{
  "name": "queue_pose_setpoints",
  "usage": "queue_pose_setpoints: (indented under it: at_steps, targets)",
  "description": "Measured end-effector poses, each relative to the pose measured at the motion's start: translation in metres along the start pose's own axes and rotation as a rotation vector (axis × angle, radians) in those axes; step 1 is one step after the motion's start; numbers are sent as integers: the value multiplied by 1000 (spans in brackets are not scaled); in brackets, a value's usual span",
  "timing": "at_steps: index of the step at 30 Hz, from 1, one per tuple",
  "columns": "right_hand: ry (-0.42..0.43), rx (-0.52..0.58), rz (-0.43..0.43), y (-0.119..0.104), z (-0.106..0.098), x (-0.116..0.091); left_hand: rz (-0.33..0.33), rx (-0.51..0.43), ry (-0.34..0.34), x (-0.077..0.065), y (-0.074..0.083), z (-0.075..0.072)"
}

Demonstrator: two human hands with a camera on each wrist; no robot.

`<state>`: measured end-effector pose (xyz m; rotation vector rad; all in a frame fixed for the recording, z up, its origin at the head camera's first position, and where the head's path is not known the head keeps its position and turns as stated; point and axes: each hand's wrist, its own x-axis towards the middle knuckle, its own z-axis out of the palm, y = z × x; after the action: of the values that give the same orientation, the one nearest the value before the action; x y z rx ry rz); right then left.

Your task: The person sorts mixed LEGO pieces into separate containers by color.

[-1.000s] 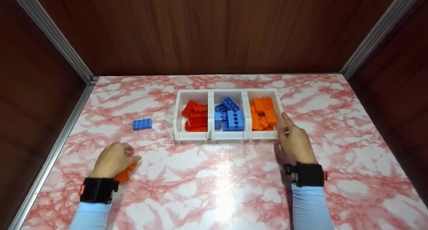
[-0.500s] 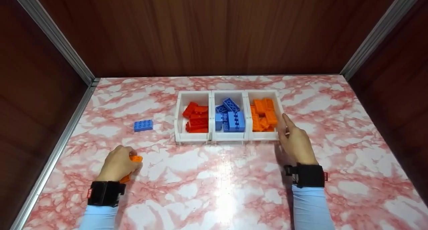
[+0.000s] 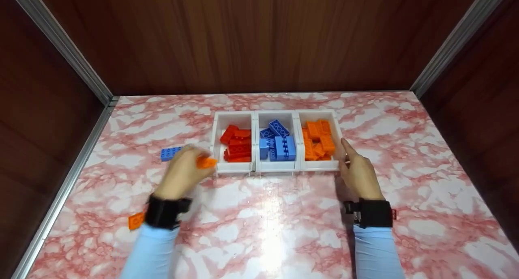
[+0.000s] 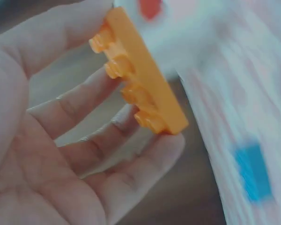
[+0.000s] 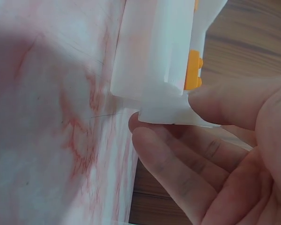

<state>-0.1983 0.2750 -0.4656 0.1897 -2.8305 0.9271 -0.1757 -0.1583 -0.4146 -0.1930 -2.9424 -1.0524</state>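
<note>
My left hand (image 3: 184, 171) pinches an orange toy building brick (image 4: 147, 77) between thumb and fingers. The brick's studs face the palm in the left wrist view. In the head view this hand is just left of the white three-part bin (image 3: 235, 166), the brick overlapping its front left corner. My right hand (image 3: 361, 175) holds the bin's right front corner, thumb at the rim and fingers along the outer wall. Red bricks (image 3: 239, 145) fill the left compartment, blue bricks (image 3: 285, 148) the middle one, orange bricks (image 3: 314, 129) the right one.
One blue brick (image 3: 169, 153) lies on the marbled table (image 3: 251, 230), partly behind my left hand. Another orange brick (image 3: 136, 221) lies beside the left wrist strap. Dark wooden panels (image 3: 259, 39) enclose the table at the back and sides.
My left hand has taken hold of an orange brick and carried it rightward and away from me to the bin's left side. My right hand has stayed at the bin.
</note>
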Motion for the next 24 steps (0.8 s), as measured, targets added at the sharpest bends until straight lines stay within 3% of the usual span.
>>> queue_pose_setpoints:
  at_steps: [4,12,18,24]
  targets:
    - [49,20,5,4,1,1,146,-15,1,30,42,26]
    - [108,144,123,10,4,2,321,-1,-120,75,114,82]
    - [112,148,181,12,3,1,433,30,-216,99,150,121]
    - [111,143,174,11,2,1,490,155,-235,116,171,149]
